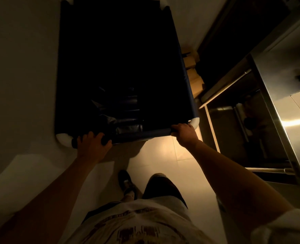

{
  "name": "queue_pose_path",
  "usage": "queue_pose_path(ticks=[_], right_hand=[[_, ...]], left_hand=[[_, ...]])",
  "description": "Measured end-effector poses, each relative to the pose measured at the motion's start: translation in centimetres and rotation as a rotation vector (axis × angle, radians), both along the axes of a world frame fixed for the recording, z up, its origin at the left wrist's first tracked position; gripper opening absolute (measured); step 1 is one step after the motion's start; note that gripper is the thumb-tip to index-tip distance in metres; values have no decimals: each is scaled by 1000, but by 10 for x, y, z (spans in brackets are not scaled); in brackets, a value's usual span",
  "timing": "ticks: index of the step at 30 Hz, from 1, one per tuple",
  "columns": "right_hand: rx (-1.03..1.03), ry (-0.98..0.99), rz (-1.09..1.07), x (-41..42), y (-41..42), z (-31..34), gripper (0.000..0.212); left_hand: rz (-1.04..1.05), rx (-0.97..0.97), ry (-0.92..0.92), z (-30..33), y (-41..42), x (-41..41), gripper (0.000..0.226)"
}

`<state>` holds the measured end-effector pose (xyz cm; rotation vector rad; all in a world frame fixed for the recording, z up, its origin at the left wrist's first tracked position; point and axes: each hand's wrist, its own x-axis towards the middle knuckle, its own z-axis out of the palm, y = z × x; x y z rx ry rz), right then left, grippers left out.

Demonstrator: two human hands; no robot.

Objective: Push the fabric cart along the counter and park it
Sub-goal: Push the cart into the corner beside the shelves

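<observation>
The cart (pixel 117 67) is dark navy cloth, matt, stretched over a frame with white, smooth plastic corner pieces (pixel 195 122). Inside it, at the near end, lie black glossy plastic bags (pixel 122 113), creased and catching light. The counter (pixel 286 95) on the right is brushed metal with a soft sheen, its rails (pixel 230 85) also metal. The floor (pixel 163 155) is smooth pale tile, slightly glossy. Far right of the cart stand matt brown cardboard boxes (pixel 195 78).

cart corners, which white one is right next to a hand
The near right corner: the right hand grips the rim beside it. The left hand sits farther from its corner.
</observation>
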<state>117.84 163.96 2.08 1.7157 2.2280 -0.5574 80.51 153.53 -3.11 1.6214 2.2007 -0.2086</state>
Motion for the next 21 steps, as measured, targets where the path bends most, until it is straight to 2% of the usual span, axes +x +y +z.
queue_pose_path(ticks=[15, 21], right_hand=[[3, -12, -12, -17, 62, -1, 38], [15, 3, 0, -20, 89, -3, 38]], left_hand=[[-3, 60, -23, -4, 61, -18, 55], [-50, -63, 2, 0, 93, -28, 64]])
